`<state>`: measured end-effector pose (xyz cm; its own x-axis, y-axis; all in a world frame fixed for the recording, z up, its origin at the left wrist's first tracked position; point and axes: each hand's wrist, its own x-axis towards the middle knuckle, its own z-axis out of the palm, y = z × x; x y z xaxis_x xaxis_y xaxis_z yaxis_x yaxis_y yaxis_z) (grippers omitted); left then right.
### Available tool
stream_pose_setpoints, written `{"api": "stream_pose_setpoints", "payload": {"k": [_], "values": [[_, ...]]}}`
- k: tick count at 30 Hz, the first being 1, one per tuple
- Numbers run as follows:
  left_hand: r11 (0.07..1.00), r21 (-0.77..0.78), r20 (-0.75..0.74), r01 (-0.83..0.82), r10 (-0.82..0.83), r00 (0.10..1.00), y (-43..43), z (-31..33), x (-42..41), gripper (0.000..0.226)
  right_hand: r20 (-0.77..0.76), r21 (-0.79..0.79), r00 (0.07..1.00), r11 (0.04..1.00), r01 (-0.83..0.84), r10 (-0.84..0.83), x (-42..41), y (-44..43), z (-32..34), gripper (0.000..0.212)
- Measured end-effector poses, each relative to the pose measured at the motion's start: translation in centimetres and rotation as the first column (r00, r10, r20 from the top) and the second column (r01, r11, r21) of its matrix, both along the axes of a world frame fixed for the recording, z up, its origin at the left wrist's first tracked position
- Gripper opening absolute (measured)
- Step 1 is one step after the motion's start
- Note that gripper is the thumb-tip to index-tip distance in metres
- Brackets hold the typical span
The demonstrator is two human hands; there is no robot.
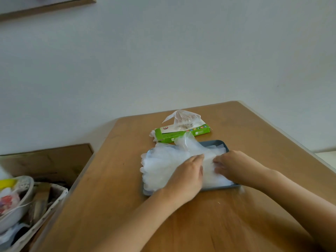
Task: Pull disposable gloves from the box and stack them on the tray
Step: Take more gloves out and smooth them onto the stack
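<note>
We see one wooden table (109, 206) with bare surface open along its near edge and left side, and more free room toward the far right corner. One grey tray (221, 142) sits near the middle, its long axis running left to right, and the stack of clear gloves (160, 166) lies on it along that same axis, glove fingers pointing left and spilling over the tray's left rim. We cannot count the gloves in the pile. One green box (181, 135) lies just beyond the tray's far rim, also lengthwise left to right, with one glove (183, 117) sticking up from its opening. Our left hand (185, 177) presses flat on the stack, fingers together; our right hand (234, 166) rests beside it, fingers curled onto the plastic.
</note>
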<state>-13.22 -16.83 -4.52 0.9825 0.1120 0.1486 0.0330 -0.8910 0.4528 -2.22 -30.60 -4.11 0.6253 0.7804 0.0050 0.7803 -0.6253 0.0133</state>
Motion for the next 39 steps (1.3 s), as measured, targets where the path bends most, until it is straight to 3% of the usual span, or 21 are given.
{"api": "stream_pose_setpoints", "payload": {"k": [3, 7, 12, 18, 21, 24, 26, 30, 35, 39], "values": [[0.999, 0.051, -0.259, -0.002, 0.015, 0.966, -1.1, -0.9, 1.4, 0.054, 0.008, -0.016, 1.000, 1.000, 0.015, -0.015, 0.2, 0.2, 0.0, 0.029], [0.984, 0.174, -0.382, -0.026, 0.091, 0.919, 0.6, -1.4, 1.3, 0.061, -0.026, -0.026, 0.999, 0.999, 0.022, -0.023, 0.6, 0.1, 0.1, 0.030], [0.918, 0.368, -0.445, -0.146, 0.312, 0.839, 4.6, -0.9, -1.3, 0.074, -0.056, -0.026, 0.998, 0.999, 0.023, -0.025, 0.4, -0.1, 0.5, 0.033], [0.849, 0.510, -0.458, -0.136, 0.402, 0.793, 8.0, 1.0, -3.4, 0.087, -0.076, -0.029, 0.997, 0.999, 0.023, -0.026, 0.4, -0.2, 0.6, 0.031], [0.868, 0.435, -0.371, -0.238, 0.414, 0.831, 9.1, 2.8, -3.4, 0.069, -0.100, -0.006, 0.995, 1.000, 0.024, -0.025, 0.7, -0.4, 1.0, 0.028], [0.939, 0.159, -0.278, -0.306, 0.340, 0.899, 10.8, 4.3, -2.9, 0.056, -0.140, 0.050, 0.989, 0.998, 0.044, -0.037, 1.2, -0.2, 1.7, 0.029], [0.963, 0.010, -0.220, -0.269, 0.264, 0.939, 11.5, 5.2, -1.8, 0.065, -0.160, 0.159, 0.987, 0.985, 0.061, -0.035, 1.9, 0.1, 2.1, 0.031], [0.977, -0.066, -0.086, -0.203, 0.197, 0.977, 13.0, 4.7, 2.6, 0.063, -0.109, 0.413, 0.994, 0.908, 0.074, -0.032, 4.2, 1.6, 2.8, 0.040], [0.995, -0.034, -0.197, -0.092, 0.083, 0.977, 13.9, 2.4, 7.6, 0.057, -0.227, 0.491, 0.966, 0.842, 0.223, -0.123, 8.9, 6.8, 3.7, 0.073], [0.997, 0.031, -0.364, -0.066, 0.072, 0.928, 14.4, 0.4, 9.2, 0.063, -0.558, 0.539, 0.818, 0.689, 0.484, -0.138, 12.3, 10.8, 3.4, 0.081]]}}
